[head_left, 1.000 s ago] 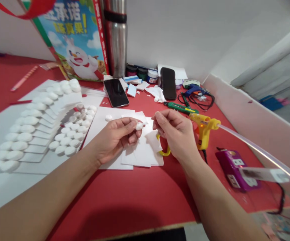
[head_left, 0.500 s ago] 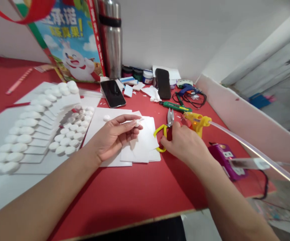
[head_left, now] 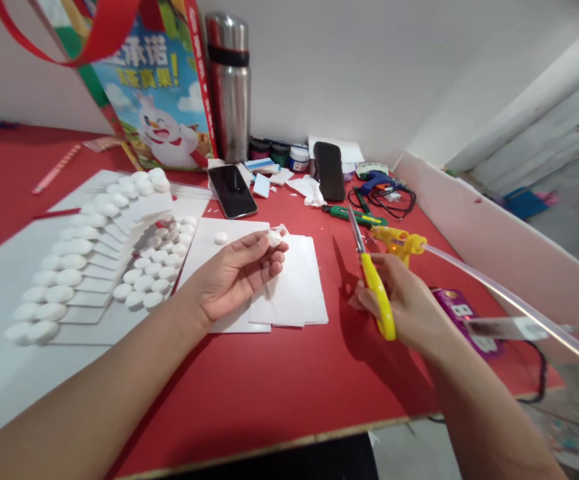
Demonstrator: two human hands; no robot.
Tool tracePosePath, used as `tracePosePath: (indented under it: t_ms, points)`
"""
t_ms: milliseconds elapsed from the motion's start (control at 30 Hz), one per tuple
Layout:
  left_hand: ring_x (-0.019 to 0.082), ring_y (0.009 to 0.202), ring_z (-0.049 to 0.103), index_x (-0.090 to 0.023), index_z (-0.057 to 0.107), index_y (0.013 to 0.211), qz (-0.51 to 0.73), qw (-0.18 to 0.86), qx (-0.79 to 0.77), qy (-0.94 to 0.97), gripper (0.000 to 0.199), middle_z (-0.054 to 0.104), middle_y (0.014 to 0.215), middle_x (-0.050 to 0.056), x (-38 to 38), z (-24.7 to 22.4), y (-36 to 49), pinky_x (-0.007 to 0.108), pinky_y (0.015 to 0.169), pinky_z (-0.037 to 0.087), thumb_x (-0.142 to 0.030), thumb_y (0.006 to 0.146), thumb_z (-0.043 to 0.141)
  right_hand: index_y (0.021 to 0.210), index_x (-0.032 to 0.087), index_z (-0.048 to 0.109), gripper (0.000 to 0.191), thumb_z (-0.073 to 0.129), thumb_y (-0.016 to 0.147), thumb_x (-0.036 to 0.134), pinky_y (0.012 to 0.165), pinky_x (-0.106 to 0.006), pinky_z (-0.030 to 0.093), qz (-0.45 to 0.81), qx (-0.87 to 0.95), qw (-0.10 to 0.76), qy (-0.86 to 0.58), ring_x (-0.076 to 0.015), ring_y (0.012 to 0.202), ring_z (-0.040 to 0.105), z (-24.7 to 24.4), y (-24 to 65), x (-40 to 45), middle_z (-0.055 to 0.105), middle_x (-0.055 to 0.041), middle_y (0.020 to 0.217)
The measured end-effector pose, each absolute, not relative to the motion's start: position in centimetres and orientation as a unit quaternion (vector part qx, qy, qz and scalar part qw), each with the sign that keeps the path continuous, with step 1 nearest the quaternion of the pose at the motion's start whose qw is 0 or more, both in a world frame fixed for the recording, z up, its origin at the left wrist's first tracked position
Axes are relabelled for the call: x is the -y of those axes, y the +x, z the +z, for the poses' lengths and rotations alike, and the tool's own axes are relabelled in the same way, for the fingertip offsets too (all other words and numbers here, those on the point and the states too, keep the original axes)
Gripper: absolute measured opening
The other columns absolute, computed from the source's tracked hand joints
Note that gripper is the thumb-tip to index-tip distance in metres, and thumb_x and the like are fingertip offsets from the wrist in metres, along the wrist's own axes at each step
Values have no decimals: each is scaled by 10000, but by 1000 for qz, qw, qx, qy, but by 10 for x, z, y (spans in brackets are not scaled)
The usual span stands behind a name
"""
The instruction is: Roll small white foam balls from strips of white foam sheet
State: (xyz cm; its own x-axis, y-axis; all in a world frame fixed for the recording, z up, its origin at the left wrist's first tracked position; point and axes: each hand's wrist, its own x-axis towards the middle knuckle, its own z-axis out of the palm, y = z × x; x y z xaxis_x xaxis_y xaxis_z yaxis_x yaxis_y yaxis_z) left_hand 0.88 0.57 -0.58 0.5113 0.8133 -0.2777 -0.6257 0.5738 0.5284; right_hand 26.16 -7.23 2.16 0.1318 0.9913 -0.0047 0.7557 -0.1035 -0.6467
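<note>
My left hand (head_left: 239,270) pinches a small white piece (head_left: 273,238) between thumb and fingertips, above white sheets (head_left: 294,287) on the red table. My right hand (head_left: 394,290) is closed round the yellow-handled scissors (head_left: 378,293), lifted off the table with the blades pointing away from me. Behind that hand lies a yellow glue gun (head_left: 399,243) with a long clear stick. One white disc (head_left: 221,237) rests on the sheets. To the left stands a stepped white model (head_left: 94,280) edged with several white discs.
At the back are a printed bag (head_left: 169,100), a steel flask (head_left: 229,87), two phones (head_left: 233,190), paint jars (head_left: 298,159) and a green cutter (head_left: 354,215). A purple power strip (head_left: 462,310) lies at the right, beside a low pale wall.
My right hand has taken hold of the scissors and raised them from the table. My left hand still pinches the white piece. The view has shifted slightly.
</note>
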Motion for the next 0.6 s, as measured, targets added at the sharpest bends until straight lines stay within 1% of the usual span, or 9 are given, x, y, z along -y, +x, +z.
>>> tracePosePath:
  t_ms: [33, 67, 133, 200, 300, 367, 433, 600]
  points:
    - [104, 731, 694, -48, 763, 962, 428, 846, -263, 176, 152, 723, 910, 105, -5, -5, 10, 194, 718, 631, -50, 948, 612, 1170, 205, 495, 387, 639, 881, 419, 677, -364, 579, 293, 603, 301, -678, -245, 736, 728, 20, 262, 77, 664, -41, 809]
    - [103, 729, 697, -42, 765, 974, 432, 843, -270, 171, 162, 727, 907, 105, -5, -4, 11, 193, 724, 632, -31, 944, 606, 1185, 221, 476, 452, 687, 857, 449, 720, -369, 588, 332, 593, 329, -656, -244, 792, 728, 20, 261, 82, 650, -30, 838]
    - [104, 722, 707, -36, 769, 985, 436, 838, -282, 169, 182, 740, 888, 106, -3, -2, 12, 188, 729, 634, 8, 926, 603, 1246, 253, 450, 568, 753, 826, 487, 789, -377, 584, 344, 593, 346, -641, -239, 884, 705, 20, 256, 89, 625, -22, 921]
    - [111, 719, 722, -38, 772, 970, 437, 833, -291, 173, 184, 757, 880, 113, -2, -1, 12, 190, 733, 638, 28, 908, 612, 1306, 277, 428, 614, 745, 842, 524, 820, -378, 569, 319, 618, 330, -638, -234, 938, 674, 22, 248, 94, 608, -34, 1013]
    - [116, 730, 740, -51, 772, 925, 439, 830, -295, 177, 172, 776, 903, 118, -1, -1, 13, 189, 744, 641, 32, 897, 624, 1290, 253, 421, 698, 780, 791, 583, 849, -378, 552, 261, 671, 294, -628, -253, 1007, 644, 24, 235, 97, 592, -75, 1130]
    - [117, 735, 746, -63, 770, 875, 443, 829, -293, 176, 167, 776, 867, 102, -1, -2, 14, 189, 759, 641, 34, 887, 635, 1257, 236, 430, 732, 814, 750, 600, 857, -378, 544, 224, 696, 273, -625, -252, 987, 634, 24, 227, 96, 586, -86, 1140]
    - [122, 738, 748, -72, 774, 866, 443, 828, -293, 182, 161, 770, 828, 83, 0, -2, 15, 199, 765, 643, 38, 865, 656, 1245, 229, 440, 747, 825, 733, 611, 859, -386, 538, 205, 709, 249, -627, -252, 964, 629, 24, 221, 95, 590, -86, 1120]
    - [135, 822, 744, -90, 794, 913, 446, 812, -294, 236, 151, 785, 901, 73, 3, -5, 18, 216, 814, 633, 6, 813, 734, 1243, 229, 459, 763, 836, 710, 625, 855, -411, 536, 197, 712, 215, -639, -274, 988, 625, 25, 211, 91, 591, -96, 1139]
